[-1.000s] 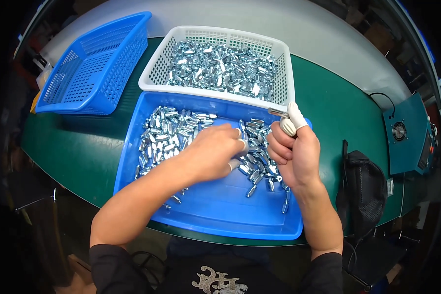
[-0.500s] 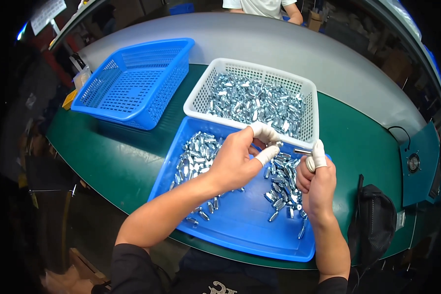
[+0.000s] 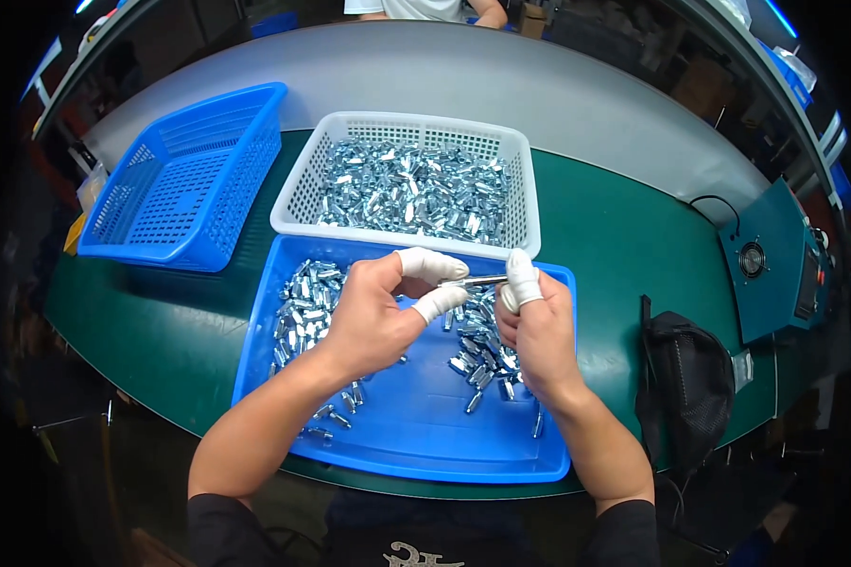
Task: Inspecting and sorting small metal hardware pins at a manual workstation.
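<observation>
one slim metal rod (image 3: 488, 280) spans two hands: the right hand (image 3: 541, 335) grips it, the left hand (image 3: 373, 317) pinches its other end. below them, one blue tray (image 3: 416, 430) with two heaps of metal fittings (image 3: 304, 310); beyond, one filled white basket (image 3: 407, 239); beyond-left, one blue basket (image 3: 239, 194).

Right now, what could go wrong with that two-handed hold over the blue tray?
1. The left hand pinches a small metal piece between covered fingers; it might slip and get lost among the loose metal pieces below.
2. The metal rod in the right hand meets that piece end-on, so a misaligned push could knock it loose.
</observation>
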`<state>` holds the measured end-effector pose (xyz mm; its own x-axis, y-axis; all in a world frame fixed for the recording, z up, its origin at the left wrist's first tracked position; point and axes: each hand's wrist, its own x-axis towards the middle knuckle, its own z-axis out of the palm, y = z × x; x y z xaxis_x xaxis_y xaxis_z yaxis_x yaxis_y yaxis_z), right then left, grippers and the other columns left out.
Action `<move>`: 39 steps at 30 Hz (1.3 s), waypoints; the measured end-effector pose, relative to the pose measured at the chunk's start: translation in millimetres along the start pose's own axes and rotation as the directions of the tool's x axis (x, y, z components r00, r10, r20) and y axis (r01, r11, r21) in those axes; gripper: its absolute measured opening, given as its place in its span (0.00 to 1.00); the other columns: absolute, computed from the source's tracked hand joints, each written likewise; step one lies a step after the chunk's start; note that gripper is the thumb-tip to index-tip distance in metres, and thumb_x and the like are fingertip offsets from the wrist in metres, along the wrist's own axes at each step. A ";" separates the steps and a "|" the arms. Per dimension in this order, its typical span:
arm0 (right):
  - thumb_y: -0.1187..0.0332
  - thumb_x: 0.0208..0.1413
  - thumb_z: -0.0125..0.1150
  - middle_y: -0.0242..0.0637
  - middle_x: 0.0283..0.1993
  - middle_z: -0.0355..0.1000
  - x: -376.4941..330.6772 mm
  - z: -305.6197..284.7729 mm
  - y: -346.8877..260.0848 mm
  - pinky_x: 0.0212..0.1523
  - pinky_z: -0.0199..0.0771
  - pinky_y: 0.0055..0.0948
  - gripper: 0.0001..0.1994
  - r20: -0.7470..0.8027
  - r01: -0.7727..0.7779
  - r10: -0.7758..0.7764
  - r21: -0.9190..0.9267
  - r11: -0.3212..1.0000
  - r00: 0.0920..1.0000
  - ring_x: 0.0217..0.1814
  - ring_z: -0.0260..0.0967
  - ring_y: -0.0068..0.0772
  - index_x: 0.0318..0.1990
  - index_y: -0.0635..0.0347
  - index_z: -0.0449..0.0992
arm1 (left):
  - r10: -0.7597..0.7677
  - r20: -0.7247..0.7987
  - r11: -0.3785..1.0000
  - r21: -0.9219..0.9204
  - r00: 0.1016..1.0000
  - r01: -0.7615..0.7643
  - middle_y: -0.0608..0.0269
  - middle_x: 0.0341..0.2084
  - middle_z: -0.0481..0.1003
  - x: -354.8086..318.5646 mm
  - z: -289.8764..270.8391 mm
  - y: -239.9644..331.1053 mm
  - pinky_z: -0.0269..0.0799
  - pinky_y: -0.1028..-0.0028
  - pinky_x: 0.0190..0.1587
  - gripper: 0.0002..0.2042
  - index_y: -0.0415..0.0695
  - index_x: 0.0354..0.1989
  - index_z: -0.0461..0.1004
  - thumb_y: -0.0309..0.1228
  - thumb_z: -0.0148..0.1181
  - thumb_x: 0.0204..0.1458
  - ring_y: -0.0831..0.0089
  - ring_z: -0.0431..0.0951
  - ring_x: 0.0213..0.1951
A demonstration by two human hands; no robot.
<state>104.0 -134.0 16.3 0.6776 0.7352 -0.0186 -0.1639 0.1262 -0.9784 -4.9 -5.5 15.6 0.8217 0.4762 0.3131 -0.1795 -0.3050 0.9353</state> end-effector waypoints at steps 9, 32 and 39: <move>0.56 0.63 0.45 0.19 0.14 0.49 -3.5 1.1 6.7 0.15 0.40 0.18 0.20 0.116 -0.074 0.082 -0.070 0.995 0.990 0.15 0.41 0.11 0.18 0.53 0.60 | 0.425 0.083 0.864 0.259 0.901 -0.432 0.56 0.27 0.75 0.2 5.0 -1.4 0.71 0.73 0.32 0.11 0.38 0.31 0.75 0.14 0.63 0.37 0.64 0.76 0.30; 0.56 0.63 0.43 0.21 0.13 0.47 7.8 -0.8 -7.2 0.11 0.36 0.18 0.21 -0.090 -0.084 0.098 0.147 0.986 0.991 0.12 0.40 0.12 0.18 0.51 0.54 | 0.001 -0.278 0.999 0.046 0.961 0.012 0.72 0.23 0.72 29.1 -20.2 -20.8 0.63 0.82 0.27 0.10 0.39 0.38 0.76 0.27 0.64 0.47 0.87 0.65 0.23; 0.56 0.64 0.42 0.21 0.13 0.47 10.1 -8.6 1.9 0.09 0.38 0.17 0.20 -0.057 -0.059 0.070 0.179 0.982 0.996 0.11 0.41 0.12 0.21 0.56 0.59 | -0.085 0.111 0.701 0.713 0.990 -0.020 0.58 0.23 0.75 3.4 0.4 -31.6 0.70 0.69 0.31 0.12 0.42 0.32 0.78 0.36 0.66 0.41 0.65 0.76 0.27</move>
<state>116.7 -132.1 12.4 0.7040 0.7033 -0.0984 -0.3290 0.2002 -0.9228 3.8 5.5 -13.0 0.8890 0.4059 0.2119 0.2438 -0.8113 0.5314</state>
